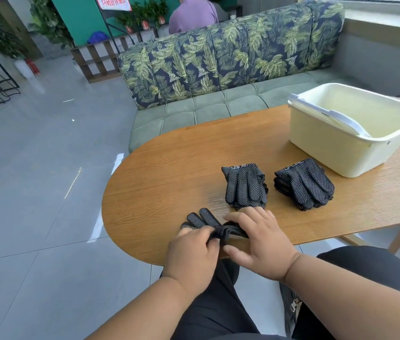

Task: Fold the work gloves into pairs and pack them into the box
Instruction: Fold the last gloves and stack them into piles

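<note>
A black dotted work glove (201, 220) lies at the near edge of the wooden table (169, 173), its fingers pointing away to the left. My left hand (191, 251) pinches its bunched cuff. My right hand (260, 241) rests over the cuff end with fingers spread, thumb below. Two stacks of the same black dotted gloves sit farther back: the left stack (244, 186) and the right stack (304, 184). The cream plastic box (321, 143) stands at the back right with nothing visible inside, a grey-white handle lying across its rim.
A green sofa with a leaf-print back (218, 57) runs behind the table. A person in a purple top (192, 17) sits beyond it. The table's rounded left end drops to grey tiled floor (34, 168). My dark-trousered legs are under the near edge.
</note>
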`<state>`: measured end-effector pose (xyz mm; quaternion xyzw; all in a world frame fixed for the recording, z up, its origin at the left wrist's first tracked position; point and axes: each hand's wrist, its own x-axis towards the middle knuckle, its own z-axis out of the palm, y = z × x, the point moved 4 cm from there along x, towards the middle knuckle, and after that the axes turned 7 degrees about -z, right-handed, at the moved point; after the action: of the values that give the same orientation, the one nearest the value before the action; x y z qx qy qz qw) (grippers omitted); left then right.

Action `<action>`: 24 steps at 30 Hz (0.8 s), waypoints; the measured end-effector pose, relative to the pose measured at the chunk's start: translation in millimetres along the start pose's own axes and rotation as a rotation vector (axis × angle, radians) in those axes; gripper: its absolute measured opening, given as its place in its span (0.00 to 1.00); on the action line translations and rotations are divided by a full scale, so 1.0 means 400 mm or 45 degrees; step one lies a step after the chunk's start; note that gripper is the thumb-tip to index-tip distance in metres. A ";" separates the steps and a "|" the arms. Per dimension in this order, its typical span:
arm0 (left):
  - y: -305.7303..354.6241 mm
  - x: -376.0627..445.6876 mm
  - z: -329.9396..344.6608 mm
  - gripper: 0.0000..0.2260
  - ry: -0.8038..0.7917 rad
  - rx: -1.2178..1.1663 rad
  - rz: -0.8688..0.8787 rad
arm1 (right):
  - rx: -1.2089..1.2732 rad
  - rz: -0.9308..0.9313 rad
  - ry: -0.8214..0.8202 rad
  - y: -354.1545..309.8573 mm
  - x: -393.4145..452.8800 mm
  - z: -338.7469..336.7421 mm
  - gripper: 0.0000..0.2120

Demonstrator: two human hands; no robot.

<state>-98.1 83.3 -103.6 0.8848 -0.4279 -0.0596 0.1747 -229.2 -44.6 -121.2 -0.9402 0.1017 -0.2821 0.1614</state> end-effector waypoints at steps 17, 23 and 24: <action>-0.106 0.039 0.025 0.35 0.092 -0.661 -0.480 | 0.076 0.085 -0.157 0.006 0.001 0.079 0.16; -0.087 0.018 -0.003 0.17 0.220 -0.104 0.042 | 0.030 0.103 -0.206 0.004 0.003 0.080 0.17; -0.086 0.014 0.003 0.20 0.139 -0.025 0.103 | 0.015 0.107 -0.213 0.005 0.003 0.081 0.17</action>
<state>-69.9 98.3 -116.9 0.8670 -0.4525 -0.0086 0.2088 -210.2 -38.7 -146.8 -0.9545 0.1254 -0.1961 0.1866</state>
